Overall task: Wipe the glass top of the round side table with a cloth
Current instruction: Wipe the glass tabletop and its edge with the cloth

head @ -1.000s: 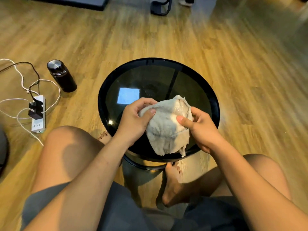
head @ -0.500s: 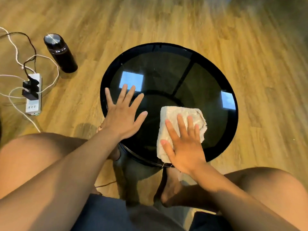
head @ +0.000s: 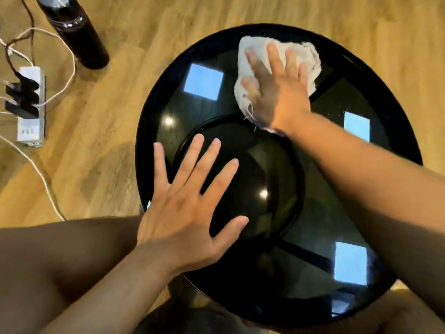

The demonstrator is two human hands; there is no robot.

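The round side table [head: 375,97] has a dark glass top in a black rim and fills the middle of the view. A whitish cloth [head: 305,56] lies on the far part of the glass. My right hand [head: 277,90] is pressed flat on the cloth, fingers spread and pointing away from me. My left hand [head: 190,213] rests flat on the near left part of the glass, fingers apart, holding nothing. Part of the cloth is hidden under my right palm.
A dark flask [head: 74,30] stands on the wooden floor at the far left. Beside it lies a white power strip [head: 31,131] with black plugs and white cables [head: 60,75]. My bare knees flank the table's near edge.
A second ago both hands held the cloth up over the table. It was then laid on the near glass, and my right hand has since pushed it to the far side. My left hand went flat on the glass.
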